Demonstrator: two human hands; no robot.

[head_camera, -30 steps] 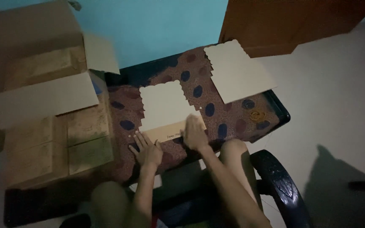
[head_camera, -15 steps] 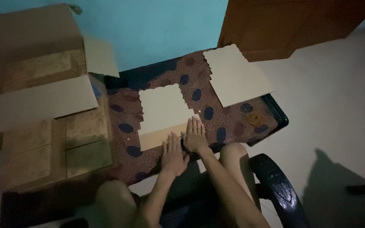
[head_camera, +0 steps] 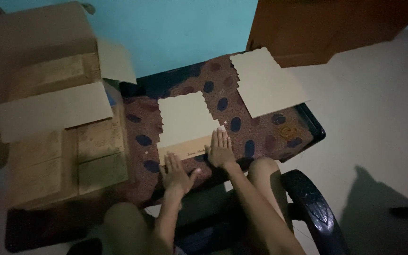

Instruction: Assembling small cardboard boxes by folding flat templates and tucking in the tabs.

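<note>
Both hands lie flat, palms down, fingers spread, grasping nothing. The left hand (head_camera: pixel 176 173), lower centre of the frame, rests on the maroon cloth with dark blue oval spots (head_camera: pixel 256 130) that covers the dark table (head_camera: pixel 313 126), its fingertips touching the lower edge of the tan cardboard strip (head_camera: pixel 183 152). The right hand (head_camera: pixel 220 150), just right of it and slightly higher, presses on the right end of that strip, fingertips reaching the lower right corner of the pale square card with scalloped edges (head_camera: pixel 185 118).

That card sits at centre frame, overlapping the tan strip along its lower edge. A second, larger pale card with a scalloped left edge (head_camera: pixel 267 81) lies well apart in the upper right of the cloth, overhanging the table's edge.

At left of frame stands an open brown cardboard carton (head_camera: pixel 48 113), flaps raised, filled with flat yellowish-brown bundles (head_camera: pixel 95 156). A turquoise wall (head_camera: pixel 175 33) fills the upper centre; a brown wooden door (head_camera: pixel 327 23) is at upper right. A dark chair arm (head_camera: pixel 315 208) shows at lower right, beside the person's knee.
</note>
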